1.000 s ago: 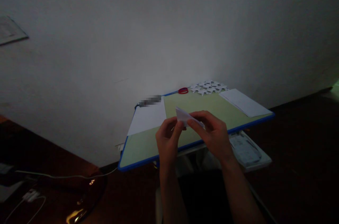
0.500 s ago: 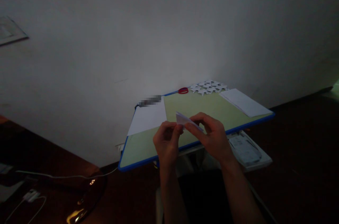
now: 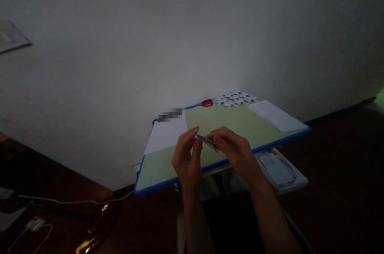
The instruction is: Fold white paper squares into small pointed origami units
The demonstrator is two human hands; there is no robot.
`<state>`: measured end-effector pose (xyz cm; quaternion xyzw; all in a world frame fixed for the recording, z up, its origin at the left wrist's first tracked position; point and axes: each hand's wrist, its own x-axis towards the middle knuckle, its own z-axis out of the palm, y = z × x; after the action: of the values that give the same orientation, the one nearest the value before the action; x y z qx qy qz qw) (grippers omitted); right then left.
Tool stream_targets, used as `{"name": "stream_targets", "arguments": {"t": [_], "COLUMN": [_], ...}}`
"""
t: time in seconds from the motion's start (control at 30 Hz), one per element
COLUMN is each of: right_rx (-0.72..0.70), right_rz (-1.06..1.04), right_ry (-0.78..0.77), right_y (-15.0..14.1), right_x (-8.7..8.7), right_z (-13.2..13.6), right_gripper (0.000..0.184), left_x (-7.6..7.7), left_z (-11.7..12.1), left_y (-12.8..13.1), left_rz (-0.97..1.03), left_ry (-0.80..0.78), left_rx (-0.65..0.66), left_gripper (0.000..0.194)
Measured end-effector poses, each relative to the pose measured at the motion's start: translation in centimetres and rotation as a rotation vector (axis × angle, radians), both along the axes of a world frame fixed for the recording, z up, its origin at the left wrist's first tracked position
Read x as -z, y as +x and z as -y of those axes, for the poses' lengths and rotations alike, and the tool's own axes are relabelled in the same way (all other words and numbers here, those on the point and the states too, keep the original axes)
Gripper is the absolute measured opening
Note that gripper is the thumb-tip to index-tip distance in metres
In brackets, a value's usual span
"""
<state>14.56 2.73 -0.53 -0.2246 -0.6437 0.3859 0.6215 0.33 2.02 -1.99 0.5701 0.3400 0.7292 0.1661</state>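
A small folded piece of white paper [image 3: 208,142] is held up over the front of the green tabletop [image 3: 223,122], seen nearly edge-on and slanting down to the right. My left hand [image 3: 186,157] has the paper's left corner between thumb and fingers. From the other side my right hand [image 3: 233,150] pinches it, thumb and index finger near its middle. The inner folds cannot be made out.
Folded white paper pieces [image 3: 235,98] lie in a cluster at the back edge, beside red-handled scissors [image 3: 207,103]. A stack of white paper [image 3: 277,116] is on the right, a white sheet [image 3: 166,132] on the left. Below the tabletop, a drawer-like tray [image 3: 280,170] sticks out.
The folded paper has turned from showing its broad face to nearly edge-on. My left fingers have lifted and opened somewhat around its corner; my right hand has shifted slightly left.
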Motion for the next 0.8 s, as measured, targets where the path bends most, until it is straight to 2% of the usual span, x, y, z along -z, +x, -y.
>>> {"name": "stream_targets", "arguments": {"t": [0.13, 0.27, 0.57, 0.8], "right_rx": [-0.029, -0.072, -0.080, -0.054], "right_rz": [-0.069, -0.130, -0.119, -0.102], "right_ry": [-0.067, -0.128, -0.155, -0.122], "right_y": [-0.22, -0.45, -0.45, -0.47], "right_x": [0.41, 0.72, 0.49, 0.43], "right_z": [-0.29, -0.39, -0.20, -0.15], "right_gripper": [0.012, 0.029, 0.032, 0.030], "left_x": [-0.36, -0.55, -0.44, -0.76], "left_z": [0.21, 0.36, 0.55, 0.61], "left_y": [-0.04, -0.15, 0.00, 0.23], "left_rz": [-0.057, -0.125, -0.118, -0.176], "left_ry": [0.043, 0.055, -0.017, 0.001], "left_rx": [0.030, 0.062, 0.156, 0.149], "left_gripper": [0.026, 0.025, 0.029, 0.030]}}
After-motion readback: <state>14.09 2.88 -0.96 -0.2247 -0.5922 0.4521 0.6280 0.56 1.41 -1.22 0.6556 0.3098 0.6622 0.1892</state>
